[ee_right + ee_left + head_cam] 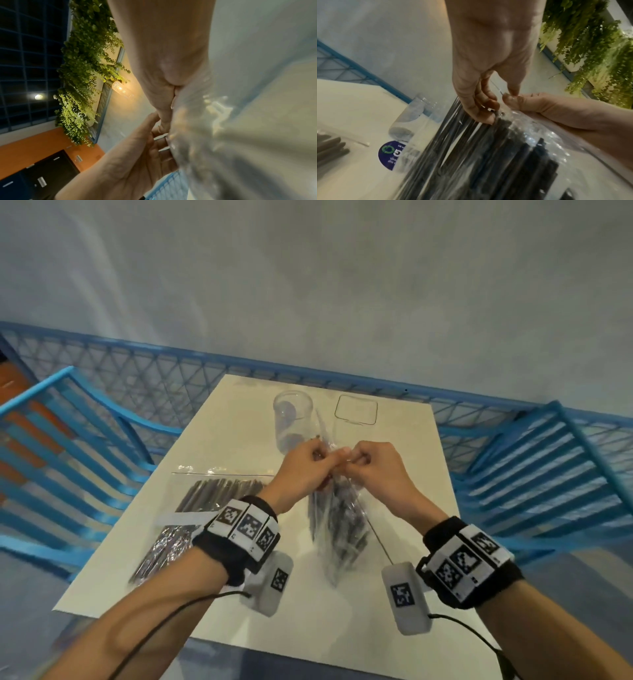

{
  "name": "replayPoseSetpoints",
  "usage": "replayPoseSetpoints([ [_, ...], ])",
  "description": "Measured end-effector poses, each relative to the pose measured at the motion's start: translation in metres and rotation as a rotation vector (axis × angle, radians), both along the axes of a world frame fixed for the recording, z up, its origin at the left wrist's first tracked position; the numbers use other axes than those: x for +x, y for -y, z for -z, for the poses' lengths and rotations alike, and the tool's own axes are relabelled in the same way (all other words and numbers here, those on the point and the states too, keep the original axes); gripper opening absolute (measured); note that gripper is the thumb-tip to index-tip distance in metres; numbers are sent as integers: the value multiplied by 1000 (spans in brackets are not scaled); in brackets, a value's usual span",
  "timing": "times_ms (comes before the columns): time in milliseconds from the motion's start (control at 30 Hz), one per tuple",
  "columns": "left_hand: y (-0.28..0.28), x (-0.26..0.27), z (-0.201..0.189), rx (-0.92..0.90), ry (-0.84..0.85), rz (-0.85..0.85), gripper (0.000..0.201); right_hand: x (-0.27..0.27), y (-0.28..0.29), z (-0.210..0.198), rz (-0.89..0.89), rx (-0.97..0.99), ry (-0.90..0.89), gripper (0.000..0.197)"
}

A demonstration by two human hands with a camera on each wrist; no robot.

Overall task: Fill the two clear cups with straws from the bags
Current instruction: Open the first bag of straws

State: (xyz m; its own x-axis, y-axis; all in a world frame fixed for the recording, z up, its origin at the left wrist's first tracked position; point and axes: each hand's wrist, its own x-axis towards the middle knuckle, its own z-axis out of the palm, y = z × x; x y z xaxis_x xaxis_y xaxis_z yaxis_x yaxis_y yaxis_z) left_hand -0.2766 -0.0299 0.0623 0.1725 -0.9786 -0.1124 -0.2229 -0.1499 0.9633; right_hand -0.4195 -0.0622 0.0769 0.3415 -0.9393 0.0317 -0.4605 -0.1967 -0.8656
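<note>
Both hands, left hand (301, 463) and right hand (373, 465), have fingers pinched on the top of the clear plastic bag of dark straws (337, 522), long axis hanging toward the near counter edge, clear cups (293, 419) just beyond.

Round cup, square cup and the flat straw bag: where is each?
Round cup (291, 419): head view, on its clear side wall.
Square cup (356, 409): head view, on its open rim.
Flat bag (205, 498): head view, on the straws inside it.
</note>
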Motion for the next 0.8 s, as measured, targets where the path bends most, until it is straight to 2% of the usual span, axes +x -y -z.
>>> replayPoseSetpoints([
  [100,2,8,0,7,-42,-44,25,-3,-1,1,-75,191,164,14],
  [267,8,17,-14,-6,-53,43,10,-4,-1,-1,-116,335,283,22],
  [367,13,15,-13,11,-159,55,13,-2,-2,-1,-6,319,308,20],
  [433,16,12,-11,21,-157,38,12,1,-1,1,81,267,300,17],
  [533,20,11,-11,75,-120,30,32,3,-1,4,143,181,256,18],
  [567,20,11,-12,82,-132,40,34,4,-2,3,131,171,235,18],
  [700,20,12,-17,39,-142,91,7,5,-3,1,49,243,307,12],
  [800,22,16,-19,62,-330,46,17,5,-1,2,86,248,294,19],
])
